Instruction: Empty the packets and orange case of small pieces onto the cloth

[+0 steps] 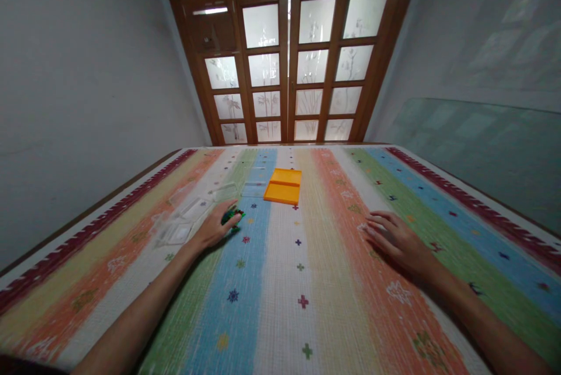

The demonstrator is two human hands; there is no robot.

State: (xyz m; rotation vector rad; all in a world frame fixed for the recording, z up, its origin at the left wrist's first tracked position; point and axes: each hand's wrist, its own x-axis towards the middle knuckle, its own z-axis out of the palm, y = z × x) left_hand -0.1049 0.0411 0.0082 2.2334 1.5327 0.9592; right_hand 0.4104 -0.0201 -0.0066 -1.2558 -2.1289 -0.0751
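My left hand is curled round a small cluster of green pieces with dark and red bits, low over the blue stripe of the cloth. What kind of pieces they are is too small to tell. My right hand lies on the orange stripe at the right, fingers stretched out, holding nothing. Beyond and between the hands sits a flat orange-yellow plastic case, its two shallow halves facing up. Just left of that case is a clear plastic piece.
Several clear plastic containers stand left of and behind my left hand. A striped cloth covers the table. Walls rise on both sides, a greenish glass-like panel leans at the right, and a wooden glazed door is at the far end.
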